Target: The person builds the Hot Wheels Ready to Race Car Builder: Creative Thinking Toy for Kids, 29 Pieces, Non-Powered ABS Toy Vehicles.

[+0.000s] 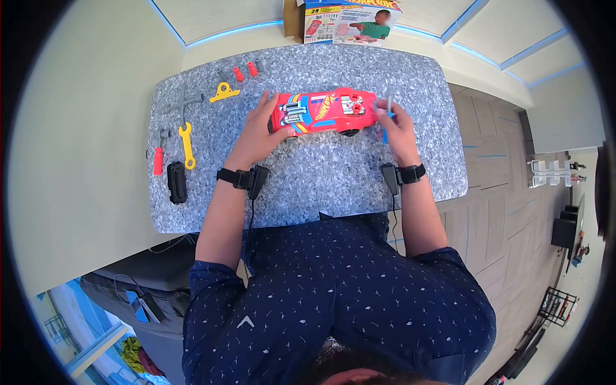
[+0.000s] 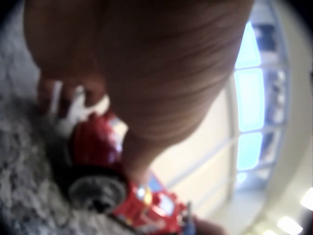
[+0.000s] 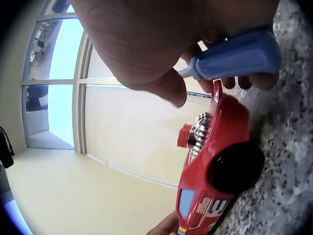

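A red toy car (image 1: pixel 327 110) with a yellow-and-blue stripe and silver engine parts stands lengthwise on the speckled table. My left hand (image 1: pixel 258 133) grips its left end, thumb on the near side and fingers across the far side. In the left wrist view, a black wheel (image 2: pixel 98 192) shows below that hand. My right hand (image 1: pixel 402 133) holds a blue-handled screwdriver (image 3: pixel 239 55) close to the car's right end. Its grey shaft points up and away from me in the head view, partly hidden by the thumb in the right wrist view.
On the table's left lie a yellow wrench (image 1: pixel 187 146), a red-handled tool (image 1: pixel 158 160), a black part (image 1: pixel 176 182) and a grey cross-shaped tool (image 1: pixel 184 102). A yellow piece (image 1: pixel 224 92) and red pieces (image 1: pixel 239 74) lie farther back. A toy box (image 1: pixel 353 24) stands behind the table.
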Tool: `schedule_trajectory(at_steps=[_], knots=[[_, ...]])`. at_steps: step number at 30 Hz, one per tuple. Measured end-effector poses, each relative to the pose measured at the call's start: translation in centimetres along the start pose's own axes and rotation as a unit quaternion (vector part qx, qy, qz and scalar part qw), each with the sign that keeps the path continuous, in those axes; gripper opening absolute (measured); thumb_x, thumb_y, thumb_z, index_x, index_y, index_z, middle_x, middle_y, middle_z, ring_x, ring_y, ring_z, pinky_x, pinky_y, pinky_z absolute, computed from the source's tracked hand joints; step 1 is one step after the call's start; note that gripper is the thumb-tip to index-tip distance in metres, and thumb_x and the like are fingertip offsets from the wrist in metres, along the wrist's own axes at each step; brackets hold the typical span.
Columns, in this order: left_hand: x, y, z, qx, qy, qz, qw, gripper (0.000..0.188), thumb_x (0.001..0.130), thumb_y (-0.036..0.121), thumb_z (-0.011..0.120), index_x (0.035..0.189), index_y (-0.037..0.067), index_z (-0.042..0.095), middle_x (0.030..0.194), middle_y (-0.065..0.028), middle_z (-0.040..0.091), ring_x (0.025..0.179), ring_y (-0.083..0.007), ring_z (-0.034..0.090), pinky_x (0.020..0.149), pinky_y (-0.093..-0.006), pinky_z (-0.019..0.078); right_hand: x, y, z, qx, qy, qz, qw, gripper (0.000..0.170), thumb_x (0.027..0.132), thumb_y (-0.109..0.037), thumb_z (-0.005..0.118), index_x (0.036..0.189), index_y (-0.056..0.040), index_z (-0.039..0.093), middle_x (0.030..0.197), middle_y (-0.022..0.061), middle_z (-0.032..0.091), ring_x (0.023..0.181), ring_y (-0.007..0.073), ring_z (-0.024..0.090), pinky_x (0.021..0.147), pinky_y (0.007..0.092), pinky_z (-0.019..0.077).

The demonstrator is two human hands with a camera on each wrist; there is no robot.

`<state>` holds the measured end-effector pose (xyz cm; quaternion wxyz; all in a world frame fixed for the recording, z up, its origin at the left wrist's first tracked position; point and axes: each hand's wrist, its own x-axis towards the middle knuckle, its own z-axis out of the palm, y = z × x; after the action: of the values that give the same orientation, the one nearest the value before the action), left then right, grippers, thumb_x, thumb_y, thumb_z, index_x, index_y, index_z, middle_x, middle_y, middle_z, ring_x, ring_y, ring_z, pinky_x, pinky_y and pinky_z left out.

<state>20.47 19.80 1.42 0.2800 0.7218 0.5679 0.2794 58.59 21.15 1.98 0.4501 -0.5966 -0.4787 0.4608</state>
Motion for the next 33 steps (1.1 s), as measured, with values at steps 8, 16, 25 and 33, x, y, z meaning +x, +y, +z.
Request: schedule_trajectory(at_steps=[8,16,25,33], knots=[[-3.1,0.8,-0.1,-0.017,0.085,0.006,0.996,0.087,0.096,0.028,0.091,0.170,0.007,0.051,0.181,-0.0269,0.040,0.167,-0.0428,0.040,0.133,-0.0518,0.0382,2.2,1.7,-2.4,-0.333,0.093,-0.110,0.932,0.054,0.096,-0.015,0.084,0.144,0.0065,0.071,0.120,0.0238,0.080,0.106,0.0414,0.078,0.094,0.0486,0.0619],[-11.2,3.3,-5.1,0.006,0.130,-0.037,0.991,0.075,0.095,0.028,0.092,0.161,0.009,0.061,0.178,-0.0221,0.047,0.160,-0.0414,0.049,0.124,-0.0520,0.0452,2.8,1.5,-2.1,-0.368,0.095,-0.111,0.918,0.041,0.086,-0.022,0.096,0.118,0.0011,0.084,0.114,0.0229,0.082,0.100,0.0377,0.081,0.092,0.0461,0.0639],[-18.5,-1.3,-11.6,-0.033,0.247,-0.161,0.955,0.070,0.096,0.022,0.091,0.159,0.013,0.064,0.171,-0.0139,0.057,0.148,-0.0289,0.061,0.106,-0.0415,0.0539,3.2,1.9,-3.3,-0.301,0.097,-0.087,0.945,0.045,0.096,-0.036,0.091,0.118,0.0031,0.084,0.107,0.0209,0.086,0.095,0.0317,0.084,0.085,0.0413,0.0653],[-21.3,-6.8,-12.4,0.212,0.260,-0.199,0.921,0.083,0.090,0.030,0.096,0.157,-0.002,0.059,0.159,-0.0272,0.063,0.146,-0.0425,0.061,0.119,-0.0547,0.0500,2.8,1.7,-6.0,-0.274,0.116,-0.063,0.953,0.043,0.105,-0.038,0.083,0.119,0.0016,0.086,0.105,0.0183,0.087,0.094,0.0267,0.084,0.084,0.0388,0.0640]])
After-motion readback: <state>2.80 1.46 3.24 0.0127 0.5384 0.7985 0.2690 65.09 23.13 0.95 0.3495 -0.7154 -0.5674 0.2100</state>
